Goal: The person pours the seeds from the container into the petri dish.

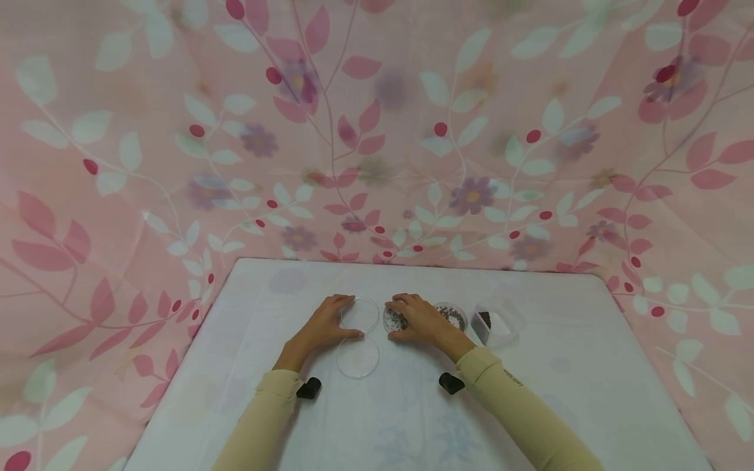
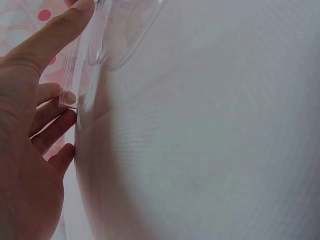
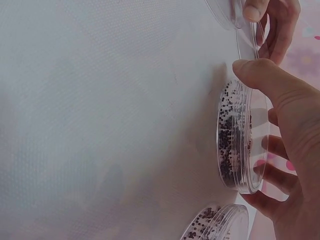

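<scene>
My left hand [image 1: 326, 325] grips a clear round petri dish [image 1: 362, 315] from its left side, thumb at the near rim and fingers at the far rim. A second clear round petri dish piece [image 1: 358, 358] lies just in front, partly overlapped by the first in the left wrist view. With thumb and spread fingers, my right hand [image 1: 425, 322] holds a lidded petri dish [image 3: 233, 142] of small black and pale grains by its sides. Beside that hand, a similar grain-filled petri dish [image 1: 452, 316] sits on the table, partly hidden behind the wrist.
To the right stands a clear plastic box [image 1: 503, 326] with a white and dark piece in it. Black wrist mounts [image 1: 309, 388] hang under both sleeves. The table [image 1: 559, 405] has a white cloth, and a pink floral curtain [image 1: 400, 131] rises behind it.
</scene>
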Motion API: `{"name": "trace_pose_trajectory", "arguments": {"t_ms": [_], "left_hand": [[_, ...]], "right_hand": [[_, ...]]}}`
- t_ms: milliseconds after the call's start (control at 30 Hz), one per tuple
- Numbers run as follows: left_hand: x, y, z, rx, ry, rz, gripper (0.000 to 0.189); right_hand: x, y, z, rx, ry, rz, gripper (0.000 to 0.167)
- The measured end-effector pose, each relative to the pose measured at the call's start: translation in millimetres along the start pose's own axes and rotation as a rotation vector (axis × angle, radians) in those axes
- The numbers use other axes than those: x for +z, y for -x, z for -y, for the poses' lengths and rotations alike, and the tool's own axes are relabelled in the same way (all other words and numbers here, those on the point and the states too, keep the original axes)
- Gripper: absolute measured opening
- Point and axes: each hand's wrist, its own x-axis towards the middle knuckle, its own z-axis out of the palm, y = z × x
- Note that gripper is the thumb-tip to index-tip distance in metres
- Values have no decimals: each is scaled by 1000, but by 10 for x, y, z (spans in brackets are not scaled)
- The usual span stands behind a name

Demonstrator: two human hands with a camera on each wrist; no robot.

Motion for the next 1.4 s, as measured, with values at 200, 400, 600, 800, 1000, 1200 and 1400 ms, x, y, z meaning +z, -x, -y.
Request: {"name": "trace_pose_trajectory", "arguments": {"t_ms": [200, 400, 600, 800, 1000, 1200, 1400], "left_hand": [[9, -8, 19, -14, 4, 7, 92], [13, -10, 26, -13, 8, 3, 92], [11, -8, 19, -8, 16, -5, 92], [18, -17, 23, -4, 6, -4, 92], [27, -25, 14, -9, 6, -2, 92], [26, -19, 8, 26, 21, -23, 92], [45, -26, 47, 7, 11, -17, 93]], "right_hand": [[7, 0, -16, -9, -2, -3, 70], [10, 8, -16, -3, -17, 0, 70], [-3, 12, -7, 6, -38, 6, 70], [-36, 55, -33, -6, 1, 0, 75], [-266, 229, -117, 1, 18, -112, 84], [-596, 602, -351, 18, 38, -301, 87], [-687, 1041, -656, 102, 45, -513, 93]]}}
